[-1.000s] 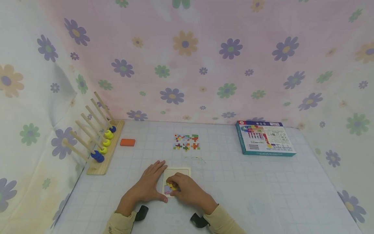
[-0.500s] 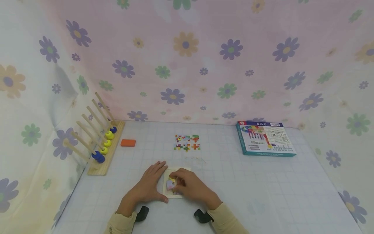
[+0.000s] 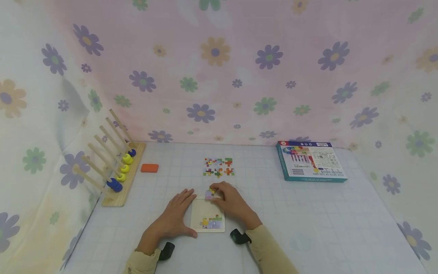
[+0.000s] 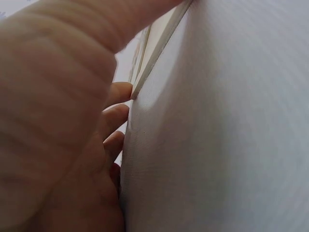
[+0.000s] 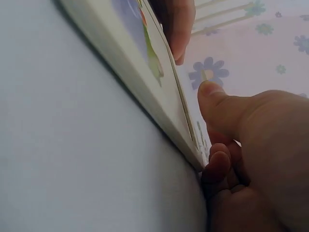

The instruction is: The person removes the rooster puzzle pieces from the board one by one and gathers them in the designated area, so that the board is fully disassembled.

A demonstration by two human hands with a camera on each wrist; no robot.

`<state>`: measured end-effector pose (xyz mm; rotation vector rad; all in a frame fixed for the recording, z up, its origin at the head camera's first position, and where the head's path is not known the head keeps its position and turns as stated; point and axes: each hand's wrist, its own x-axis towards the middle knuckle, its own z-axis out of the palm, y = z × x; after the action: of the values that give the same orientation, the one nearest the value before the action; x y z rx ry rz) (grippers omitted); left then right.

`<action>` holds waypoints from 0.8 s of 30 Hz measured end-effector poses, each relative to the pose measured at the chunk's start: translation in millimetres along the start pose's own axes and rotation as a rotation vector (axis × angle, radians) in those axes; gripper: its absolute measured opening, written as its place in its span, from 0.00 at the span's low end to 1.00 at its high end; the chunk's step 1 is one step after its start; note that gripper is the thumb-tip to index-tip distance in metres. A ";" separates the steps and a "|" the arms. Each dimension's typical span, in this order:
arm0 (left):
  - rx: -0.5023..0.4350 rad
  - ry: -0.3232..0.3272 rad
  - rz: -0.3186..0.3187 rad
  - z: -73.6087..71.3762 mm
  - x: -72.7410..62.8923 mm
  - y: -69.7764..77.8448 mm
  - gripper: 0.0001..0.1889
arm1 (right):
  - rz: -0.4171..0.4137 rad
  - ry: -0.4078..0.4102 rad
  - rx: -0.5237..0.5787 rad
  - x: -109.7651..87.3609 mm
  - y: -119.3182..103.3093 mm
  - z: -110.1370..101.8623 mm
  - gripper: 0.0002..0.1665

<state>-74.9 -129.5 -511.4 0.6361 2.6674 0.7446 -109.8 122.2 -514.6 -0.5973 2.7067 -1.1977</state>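
Observation:
A square wooden puzzle tray [image 3: 199, 207] lies on the table in front of the person; several joined jigsaw pieces [image 3: 215, 223] fill part of its near right side. My left hand [image 3: 173, 216] rests flat along the tray's left edge, fingers extended and thumb at the near corner. Between thumb and fingers, my right hand [image 3: 235, 203] pinches a lavender-and-yellow puzzle piece [image 3: 209, 195] at the tray's far edge. The left wrist view shows fingertips touching the tray's side [image 4: 161, 41]. From the right wrist, the tray rim [image 5: 145, 96] is visible, but the pinched piece is hard to make out.
Beyond the tray lie several more puzzle pieces [image 3: 218, 167] in two rows. An orange block [image 3: 149, 168] sits left of them, beside a wooden peg rack [image 3: 128, 179] with blue and yellow beads. A flat toy box [image 3: 313, 161] is at the back right.
My right hand has lifted the lavender-and-yellow puzzle piece from the tray's near left area and carried it to the far edge, uncovering the joined pieces. The left hand has stayed in place.

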 end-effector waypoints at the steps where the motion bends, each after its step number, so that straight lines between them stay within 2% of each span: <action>1: 0.000 0.001 -0.001 0.1 -0.1 0.0 0.67 | 0.003 -0.004 -0.005 2.4 0.6 -0.5 0.23; 8: 0.002 0.002 -0.002 0.9 0.3 -1.2 0.66 | 0.035 -0.016 -0.052 23.1 4.0 2.2 0.20; 13: 0.000 0.007 0.006 1.8 0.9 -2.1 0.66 | 0.046 0.030 -0.060 34.6 5.5 4.2 0.15; 24: -0.011 0.013 0.013 1.0 -0.8 -1.3 0.66 | 0.064 0.097 -0.075 45.2 8.8 5.7 0.14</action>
<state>-74.2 -130.5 -512.8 0.6484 2.6722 0.7687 -152.2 105.5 -522.8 -0.4689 2.8387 -1.1429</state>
